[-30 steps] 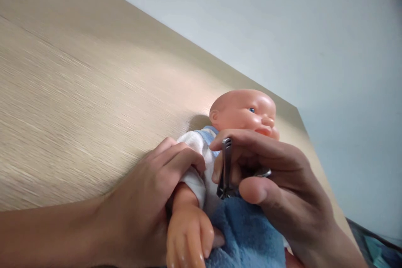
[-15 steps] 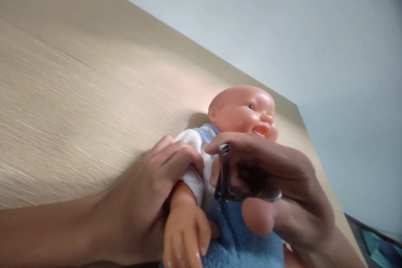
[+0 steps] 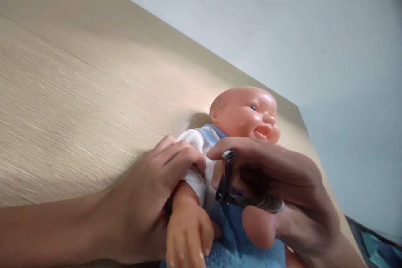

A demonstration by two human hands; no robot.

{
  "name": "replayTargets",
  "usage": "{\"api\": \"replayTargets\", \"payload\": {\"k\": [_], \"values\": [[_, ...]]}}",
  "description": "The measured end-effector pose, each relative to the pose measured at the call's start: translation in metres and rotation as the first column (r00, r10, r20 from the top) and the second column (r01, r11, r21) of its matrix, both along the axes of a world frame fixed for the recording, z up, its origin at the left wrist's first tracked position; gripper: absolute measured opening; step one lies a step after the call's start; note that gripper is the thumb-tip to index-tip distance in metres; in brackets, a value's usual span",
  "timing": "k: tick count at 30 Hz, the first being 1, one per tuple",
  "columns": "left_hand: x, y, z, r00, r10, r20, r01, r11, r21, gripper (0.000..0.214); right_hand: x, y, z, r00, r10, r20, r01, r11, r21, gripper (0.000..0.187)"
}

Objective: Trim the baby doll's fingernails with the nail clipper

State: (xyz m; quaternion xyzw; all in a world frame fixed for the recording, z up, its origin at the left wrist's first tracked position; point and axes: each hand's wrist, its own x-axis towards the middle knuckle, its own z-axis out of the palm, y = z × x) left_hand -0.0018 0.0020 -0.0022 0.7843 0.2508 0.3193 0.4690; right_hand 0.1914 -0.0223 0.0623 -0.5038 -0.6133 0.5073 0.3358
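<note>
So the baby doll is lying on its back near the far right corner of the wooden table, head toward the far edge, face turned up and a bit to the right. It's got a white and blue top on, and a blue towel covers its lower half down by the near edge.

The person's left hand is wrapped around the doll's arm just below the white sleeve, fingers curled over the shoulder area, thumb side tucked under. The doll's little hand sticks out toward the near edge, fingers spread.

The right hand is closed on a metal nail clipper, index finger on top, thumb underneath pressing the lever. The clipper's cutting end points toward the doll's chest, just beside the sleeve. Whether the blades actually touch the fabric is hard to tell, the hand blocks most of it.

The two hands sit close together, nearly touching over the doll's torso. A pale wall runs behind the table's far edge.
</note>
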Motion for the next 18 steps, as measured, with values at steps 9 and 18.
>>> {"api": "replayTargets", "payload": {"k": [9, 18], "values": [[0.0005, 0.0008, -0.004, 0.999, -0.006, 0.053, 0.006, 1.0, 0.01, 0.026, -0.0013, 0.0044, 0.0039, 0.997, 0.04, 0.072, -0.051, 0.986, 0.157, 0.025], [0.0021, -0.0005, -0.0044, 0.998, 0.035, 0.046, -0.037, 0.998, 0.051, 0.035, -0.0025, 0.0028, 0.0024, 1.0, -0.003, 0.015, 0.001, 0.99, 0.138, 0.028]]}}
